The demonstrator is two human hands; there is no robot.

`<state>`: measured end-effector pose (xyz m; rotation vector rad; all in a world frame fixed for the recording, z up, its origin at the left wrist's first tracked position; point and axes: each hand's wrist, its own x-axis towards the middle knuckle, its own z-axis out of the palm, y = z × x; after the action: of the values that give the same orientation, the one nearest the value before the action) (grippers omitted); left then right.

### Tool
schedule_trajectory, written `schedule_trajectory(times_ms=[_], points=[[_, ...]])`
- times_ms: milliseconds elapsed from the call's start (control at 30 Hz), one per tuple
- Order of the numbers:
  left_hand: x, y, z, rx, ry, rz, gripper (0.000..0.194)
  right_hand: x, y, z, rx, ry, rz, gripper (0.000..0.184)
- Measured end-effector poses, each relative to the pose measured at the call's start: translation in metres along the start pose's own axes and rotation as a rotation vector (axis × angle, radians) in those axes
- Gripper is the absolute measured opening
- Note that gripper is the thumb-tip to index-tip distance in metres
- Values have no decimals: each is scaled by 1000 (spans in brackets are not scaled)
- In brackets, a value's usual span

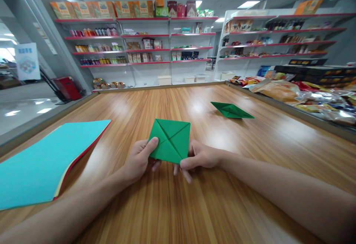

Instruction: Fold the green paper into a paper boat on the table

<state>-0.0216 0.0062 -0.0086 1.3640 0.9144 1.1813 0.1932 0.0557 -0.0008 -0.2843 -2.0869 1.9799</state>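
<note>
A green sheet of paper folded into a small square (171, 140) is held up above the wooden table, tilted toward me, with diagonal creases or flap edges crossing near its middle. My left hand (143, 157) pinches its left edge, thumb on the front face and fingers behind. At the lower right corner my right hand (196, 157) grips it between thumb and fingers; some of those fingers hang below the paper. Farther back on the right lies another folded green paper piece (232, 109), long and pointed at both ends.
A stack of coloured paper (55, 155), light blue on top, lies at the left. The wooden table (172, 214) has a raised rim. Snack packets (280, 90) and dark boxes (317, 74) sit beyond its right edge. Stocked shelves (147, 34) stand behind.
</note>
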Motion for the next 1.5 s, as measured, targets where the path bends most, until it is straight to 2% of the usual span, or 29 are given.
schedule_trajectory(times_ms=[100,200,333,433,533,700,767,800,833,933,1000,1067,1133,1200,1333,1500], points=[[-3,0,-2,-84,-92,-93,51,1,5,-8,254,92,-33,69],[-8,2,-2,-81,-284,-177,52,3,6,-11,351,199,-11,77],[-12,7,-1,27,-545,-224,51,3,3,-4,156,270,39,66],[-11,12,-1,97,-704,-243,52,3,2,5,-54,233,132,57],[-9,15,-1,123,-757,-250,53,1,0,9,-73,219,144,59],[-6,15,0,119,-783,-243,53,1,0,10,-18,299,116,60],[-7,14,2,107,-745,-241,52,2,1,12,24,359,78,60],[-7,13,3,106,-681,-231,50,2,2,13,43,398,57,60],[-6,13,4,110,-581,-205,47,3,3,14,57,439,37,60],[-4,11,7,54,-181,-74,29,4,5,16,47,594,-29,60],[-1,10,8,-69,-39,-60,40,5,5,16,-5,703,-87,60],[2,8,9,-178,-36,-106,50,6,6,16,-78,768,-131,60],[3,7,10,-195,-80,-126,42,6,6,14,-141,764,-142,59],[3,8,11,-149,-103,-109,33,5,6,13,-176,717,-130,58],[1,11,10,38,-91,-35,31,5,3,10,-254,621,-113,52],[1,11,9,180,-76,28,30,4,-4,11,-388,606,-111,47]])
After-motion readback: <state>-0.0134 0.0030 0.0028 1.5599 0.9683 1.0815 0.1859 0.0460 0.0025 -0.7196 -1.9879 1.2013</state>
